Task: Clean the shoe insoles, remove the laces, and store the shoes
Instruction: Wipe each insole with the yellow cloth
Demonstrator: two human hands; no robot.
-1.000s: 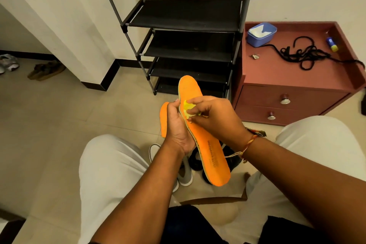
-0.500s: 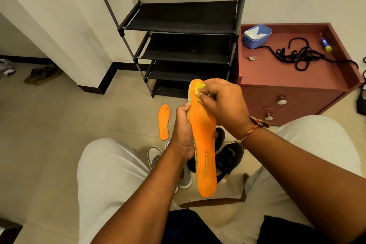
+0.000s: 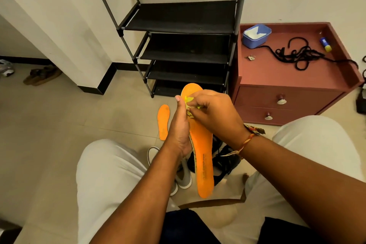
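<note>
My left hand (image 3: pixel 179 130) grips an orange insole (image 3: pixel 202 144) by its left edge and holds it upright over my knees. My right hand (image 3: pixel 214 114) pinches a small yellow cloth (image 3: pixel 189 103) against the insole's upper part. A second orange insole (image 3: pixel 163 122) lies on the floor tiles to the left. Under the held insole stand black shoes (image 3: pixel 225 159) and a grey-and-white shoe (image 3: pixel 183 174), partly hidden by my hands. Black laces (image 3: pixel 299 56) lie tangled on the red cabinet.
A black shoe rack (image 3: pixel 184 31) with bare shelves stands against the wall ahead. The red two-drawer cabinet (image 3: pixel 285 97) to its right carries a blue tub (image 3: pixel 256 35), a small key and a blue-yellow tube (image 3: pixel 324 44). Sandals (image 3: pixel 41 75) lie far left.
My right hand with the cloth went from the middle of the insole up to its top end, then a little back down. The insole swung more upright.
</note>
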